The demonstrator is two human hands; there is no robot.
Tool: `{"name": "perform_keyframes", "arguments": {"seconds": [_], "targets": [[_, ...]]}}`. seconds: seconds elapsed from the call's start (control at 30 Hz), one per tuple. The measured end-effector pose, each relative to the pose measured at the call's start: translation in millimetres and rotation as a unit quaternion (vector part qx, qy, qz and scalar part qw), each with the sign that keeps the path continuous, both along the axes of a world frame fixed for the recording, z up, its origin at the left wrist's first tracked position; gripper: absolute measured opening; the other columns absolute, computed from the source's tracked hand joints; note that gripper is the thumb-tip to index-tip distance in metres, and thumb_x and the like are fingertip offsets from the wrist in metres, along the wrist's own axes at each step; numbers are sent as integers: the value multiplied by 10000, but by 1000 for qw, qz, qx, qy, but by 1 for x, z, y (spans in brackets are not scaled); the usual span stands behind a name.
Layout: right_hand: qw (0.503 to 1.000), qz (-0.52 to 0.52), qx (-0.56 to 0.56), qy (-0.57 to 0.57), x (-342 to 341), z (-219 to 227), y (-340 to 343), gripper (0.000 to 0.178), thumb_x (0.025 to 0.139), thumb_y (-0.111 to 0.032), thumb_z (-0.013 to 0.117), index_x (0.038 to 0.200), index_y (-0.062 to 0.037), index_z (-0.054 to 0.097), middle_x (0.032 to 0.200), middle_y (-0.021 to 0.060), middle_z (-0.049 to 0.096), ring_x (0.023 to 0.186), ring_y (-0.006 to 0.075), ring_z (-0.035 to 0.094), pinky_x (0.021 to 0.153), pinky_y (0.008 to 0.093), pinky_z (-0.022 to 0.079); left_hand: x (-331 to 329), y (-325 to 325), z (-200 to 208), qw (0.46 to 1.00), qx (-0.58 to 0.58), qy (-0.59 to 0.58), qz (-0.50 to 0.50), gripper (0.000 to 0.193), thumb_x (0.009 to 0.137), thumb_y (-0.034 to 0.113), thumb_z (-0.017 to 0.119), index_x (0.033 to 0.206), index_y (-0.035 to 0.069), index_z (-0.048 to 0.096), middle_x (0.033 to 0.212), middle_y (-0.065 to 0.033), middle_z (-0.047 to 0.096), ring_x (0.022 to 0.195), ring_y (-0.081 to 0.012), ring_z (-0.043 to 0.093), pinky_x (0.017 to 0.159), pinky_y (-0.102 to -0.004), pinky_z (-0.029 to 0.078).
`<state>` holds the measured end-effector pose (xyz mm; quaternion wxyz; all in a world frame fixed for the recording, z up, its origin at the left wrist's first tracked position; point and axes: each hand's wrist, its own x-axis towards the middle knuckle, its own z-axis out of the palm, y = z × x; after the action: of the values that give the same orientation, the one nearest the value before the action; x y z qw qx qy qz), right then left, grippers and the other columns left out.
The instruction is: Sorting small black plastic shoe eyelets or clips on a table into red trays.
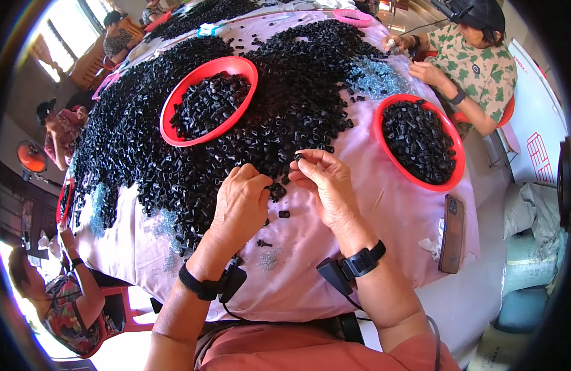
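Observation:
My right hand [332,188] pinches a small black plastic cap-like piece [298,157] between thumb and fingertips, just above the near edge of a big heap of similar black pieces [291,117]. Left of it, my left hand [241,201] is closed, its fingers curled at the heap's edge; whatever they hold is hidden. A loose black piece [284,214] lies on the pink cloth [390,247] between my hands. Closer to me rest another dark piece [264,243] and a few small clear bits [269,260].
One red bowl [253,83] of black pieces sits on the heap, another red bowl [437,187] to the right. Beyond that is a pile of clear bluish bits [381,77]. A phone [452,235] lies near the right edge. Co-workers sit around, one person [477,68] at far right.

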<state>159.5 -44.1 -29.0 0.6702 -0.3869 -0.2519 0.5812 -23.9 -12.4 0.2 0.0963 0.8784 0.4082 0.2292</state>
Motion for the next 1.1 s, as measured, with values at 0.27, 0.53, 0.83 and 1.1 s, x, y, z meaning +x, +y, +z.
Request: {"name": "perform_keyframes", "arguments": {"seconds": [0.27,0.53,0.83,1.1], "targets": [[1000,0,-5,-12,-1,5,-1,175,933,-92,708,1097,-37,680,946,66,719,781,136,703,716,258,581,9,4,-5,999,15,35,11,192,730,42,719,922,39,714,901,-124,608,927,-338,609,819,-439,508],[1000,10,-9,-16,-1,5,-1,166,937,-101,705,1089,-40,679,950,66,722,784,136,705,712,259,573,11,-2,-7,999,12,34,16,197,720,21,723,912,59,701,910,-112,618,926,-330,613,814,-441,507],[1000,14,-12,-25,-1,6,-2,161,937,-93,701,1088,-44,680,952,64,728,786,132,707,706,255,567,9,-5,1,999,-25,21,-11,266,710,-42,697,959,46,661,894,-95,678,909,-329,621,825,-438,504],[1000,17,-9,-23,-2,4,-2,179,939,-95,696,1107,-37,678,950,68,728,788,137,710,706,254,570,2,-1,-2,999,-12,-25,-35,256,746,-73,647,982,21,684,915,-137,646,890,-352,637,791,-437,519]]}}
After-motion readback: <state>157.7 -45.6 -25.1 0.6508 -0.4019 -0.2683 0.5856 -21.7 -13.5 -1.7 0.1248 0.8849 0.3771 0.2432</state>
